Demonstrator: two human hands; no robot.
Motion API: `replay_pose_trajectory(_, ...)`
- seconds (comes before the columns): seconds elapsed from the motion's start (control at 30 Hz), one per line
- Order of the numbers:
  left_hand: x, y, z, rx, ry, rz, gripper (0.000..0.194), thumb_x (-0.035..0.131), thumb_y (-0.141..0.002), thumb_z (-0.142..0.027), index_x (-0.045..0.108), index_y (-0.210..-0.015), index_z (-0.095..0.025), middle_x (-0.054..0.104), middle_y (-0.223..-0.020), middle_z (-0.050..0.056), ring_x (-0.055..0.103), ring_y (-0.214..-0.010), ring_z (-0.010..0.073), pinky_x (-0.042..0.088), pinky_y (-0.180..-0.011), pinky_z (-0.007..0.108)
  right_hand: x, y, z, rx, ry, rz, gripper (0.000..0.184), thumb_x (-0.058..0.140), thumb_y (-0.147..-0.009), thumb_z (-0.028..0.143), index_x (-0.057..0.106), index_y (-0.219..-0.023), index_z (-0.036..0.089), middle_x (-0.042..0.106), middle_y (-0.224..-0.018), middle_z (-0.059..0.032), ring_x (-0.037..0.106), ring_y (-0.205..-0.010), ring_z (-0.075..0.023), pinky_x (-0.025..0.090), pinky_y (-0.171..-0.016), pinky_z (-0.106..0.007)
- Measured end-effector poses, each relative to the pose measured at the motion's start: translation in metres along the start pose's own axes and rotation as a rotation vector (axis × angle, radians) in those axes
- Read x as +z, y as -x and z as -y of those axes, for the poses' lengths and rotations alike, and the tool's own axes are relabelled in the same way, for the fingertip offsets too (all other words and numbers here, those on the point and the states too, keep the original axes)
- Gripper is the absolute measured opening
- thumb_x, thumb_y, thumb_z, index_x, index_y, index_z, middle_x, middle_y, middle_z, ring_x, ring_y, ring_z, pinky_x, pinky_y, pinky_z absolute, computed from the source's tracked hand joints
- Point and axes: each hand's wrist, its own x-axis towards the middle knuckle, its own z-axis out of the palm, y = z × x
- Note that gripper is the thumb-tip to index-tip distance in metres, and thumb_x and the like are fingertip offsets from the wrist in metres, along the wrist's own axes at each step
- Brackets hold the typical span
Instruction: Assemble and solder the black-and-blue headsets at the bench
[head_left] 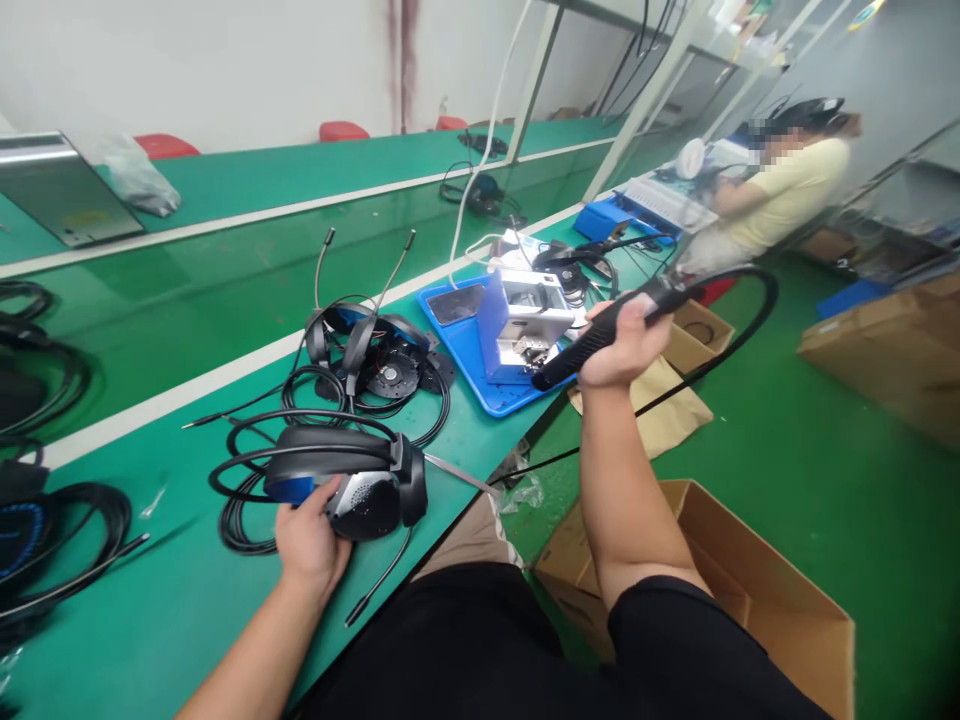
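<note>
My left hand (309, 540) grips a black over-ear headset (367, 503) low over the green bench. Its perforated silver and black ear cup faces me, and its microphone boom points down toward the bench edge. My right hand (628, 348) is wrapped around a black corded electric screwdriver (576, 356). The driver's front end is down beside the metal outlet of a small blue and white screw feeder (525, 315); I cannot tell whether they touch. That feeder stands in a blue tray (495, 398). Behind the held headset lie headsets (390, 370) with an opened ear cup and coiled cables.
More headsets with cables (45, 540) lie on the left. A phone-like dark slab (459, 304) rests in the tray. Open cardboard boxes (772, 600) stand on the floor at right. Farther along, a person in a yellow shirt (802, 190) works at the bench.
</note>
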Motion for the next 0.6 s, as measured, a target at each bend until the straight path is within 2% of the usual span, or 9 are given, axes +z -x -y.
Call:
replay_pose_trajectory(0.1,0.003,0.004,0.0,-0.115,0.119,0.013,0.044,0.081,-0.044,-0.012,0.045,-0.067,-0.02,0.067,-0.062,-0.007,0.068,-0.059,0.016,0.056,-0.061,0.028,0.001,0.024,0.042,0.19,-0.152,0.069,0.04,0.059,-0.086,0.064,0.056,-0.09,0.024,0.059,-0.065,0.0024,0.051,-0.044,-0.0127,0.035,-0.039,-0.024)
replay_pose_trajectory(0.17,0.003,0.005,0.004,-0.126,0.167,0.014,0.044,0.08,-0.045,-0.01,0.045,-0.069,-0.021,0.066,-0.061,-0.008,0.067,-0.058,0.0145,0.055,-0.062,0.027,0.009,0.057,0.074,0.333,-0.255,0.164,0.043,0.056,-0.086,0.066,0.058,-0.09,0.023,0.061,-0.067,0.0009,0.052,-0.046,-0.0131,0.036,-0.038,-0.024)
replay_pose_trajectory(0.27,0.001,0.005,0.013,-0.087,0.181,0.033,0.04,0.08,-0.05,-0.012,0.048,-0.072,-0.021,0.069,-0.064,-0.007,0.069,-0.061,0.0153,0.055,-0.066,0.027,0.032,0.115,0.115,0.536,-0.399,0.3,0.044,0.063,-0.086,0.065,0.062,-0.096,0.022,0.064,-0.072,-0.0007,0.057,-0.052,-0.0151,0.039,-0.04,-0.025)
replay_pose_trajectory(0.33,-0.001,0.004,0.019,-0.074,0.191,0.099,0.035,0.079,-0.054,-0.014,0.051,-0.075,-0.021,0.07,-0.066,-0.004,0.075,-0.07,0.0211,0.059,-0.076,0.035,0.051,0.149,0.131,0.516,-0.423,0.295,0.04,0.067,-0.087,0.06,0.064,-0.098,0.022,0.065,-0.075,-0.0006,0.059,-0.055,-0.0153,0.042,-0.044,-0.027)
replay_pose_trajectory(0.43,-0.004,0.004,0.021,-0.061,0.216,0.214,0.032,0.076,-0.058,-0.017,0.056,-0.082,-0.021,0.074,-0.071,0.001,0.078,-0.084,0.0278,0.059,-0.089,0.044,0.078,0.184,0.135,0.359,-0.406,0.204,0.031,0.072,-0.089,0.051,0.066,-0.101,0.024,0.063,-0.087,0.0007,0.064,-0.063,-0.015,0.051,-0.056,-0.032)
replay_pose_trajectory(0.5,-0.005,0.005,0.021,-0.058,0.24,0.274,0.033,0.074,-0.061,-0.019,0.056,-0.088,-0.021,0.075,-0.075,0.002,0.078,-0.091,0.0292,0.057,-0.094,0.047,0.091,0.196,0.131,0.281,-0.379,0.171,0.027,0.072,-0.09,0.049,0.066,-0.103,0.026,0.06,-0.094,0.0007,0.066,-0.068,-0.0155,0.057,-0.066,-0.037)
replay_pose_trajectory(0.6,-0.007,0.007,0.02,-0.063,0.277,0.321,0.034,0.072,-0.064,-0.019,0.055,-0.093,-0.022,0.076,-0.077,0.002,0.077,-0.093,0.028,0.056,-0.096,0.047,0.099,0.203,0.125,0.237,-0.329,0.172,0.023,0.065,-0.094,0.047,0.063,-0.107,0.028,0.057,-0.097,-0.0001,0.065,-0.071,-0.0167,0.06,-0.073,-0.042)
